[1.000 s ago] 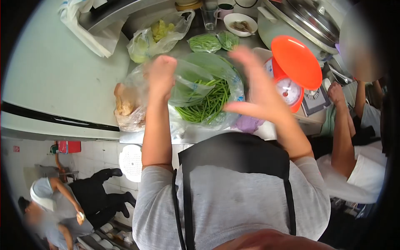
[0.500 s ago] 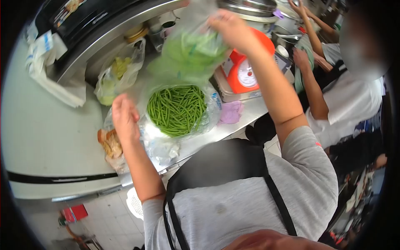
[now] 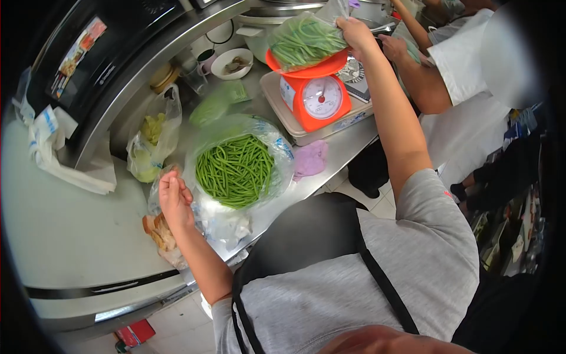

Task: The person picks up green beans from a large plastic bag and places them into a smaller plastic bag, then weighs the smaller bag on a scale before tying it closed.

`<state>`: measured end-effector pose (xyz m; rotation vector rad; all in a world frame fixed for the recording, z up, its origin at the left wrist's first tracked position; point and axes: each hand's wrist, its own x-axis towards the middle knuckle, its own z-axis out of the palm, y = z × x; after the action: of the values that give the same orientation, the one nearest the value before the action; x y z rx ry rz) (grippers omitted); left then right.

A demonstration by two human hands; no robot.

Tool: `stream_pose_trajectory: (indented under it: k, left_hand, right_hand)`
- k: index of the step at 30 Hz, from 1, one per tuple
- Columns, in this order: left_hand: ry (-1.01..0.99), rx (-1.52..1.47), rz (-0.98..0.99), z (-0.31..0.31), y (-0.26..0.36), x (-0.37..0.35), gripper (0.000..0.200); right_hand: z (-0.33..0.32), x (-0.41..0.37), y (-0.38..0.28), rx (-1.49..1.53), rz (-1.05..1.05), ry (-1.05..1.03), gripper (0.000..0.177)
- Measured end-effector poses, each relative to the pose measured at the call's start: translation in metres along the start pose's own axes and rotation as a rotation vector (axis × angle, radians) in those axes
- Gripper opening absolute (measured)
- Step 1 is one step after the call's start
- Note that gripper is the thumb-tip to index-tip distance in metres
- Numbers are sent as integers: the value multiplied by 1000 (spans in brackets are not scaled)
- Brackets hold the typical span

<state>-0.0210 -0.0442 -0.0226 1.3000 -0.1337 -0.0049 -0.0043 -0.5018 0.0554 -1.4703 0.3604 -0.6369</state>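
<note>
My right hand (image 3: 355, 36) grips the gathered top of a clear bag of green beans (image 3: 308, 40), which rests on the red pan of an orange dial scale (image 3: 322, 100). My left hand (image 3: 175, 194), with fingers curled, is raised beside a large open plastic bag full of green beans (image 3: 234, 171). Whether anything lies between its fingers is hidden. Behind the large bag lies another green bag (image 3: 211, 109), partly blurred.
A purple cloth (image 3: 310, 159) lies near the counter's front edge. Bread (image 3: 158, 231) sits at the left, below a bag of yellow-green vegetables (image 3: 152, 128). A white bowl (image 3: 232, 64) stands behind. A co-worker (image 3: 466, 65) is at the right.
My right hand has carried the small bag of beans from above the large bag onto the scale pan. The view has shifted a little, and my left hand's fingers look more curled.
</note>
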Motion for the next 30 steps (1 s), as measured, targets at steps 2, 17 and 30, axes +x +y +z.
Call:
stream_pose_trajectory:
  k: [2,17,30]
  left_hand:
    - [-15,4,-20,7,-3,4,14]
    - [-151,47,-39,39,-12,12,13]
    - [-105,20,-35,24,-14,0,12]
  right_hand:
    - [-6,-9,-3,-146,-21,13,27]
    - [-58,6,13,-555,-216,203,35]
    - [-64,-5,8,-879,184,99,42]
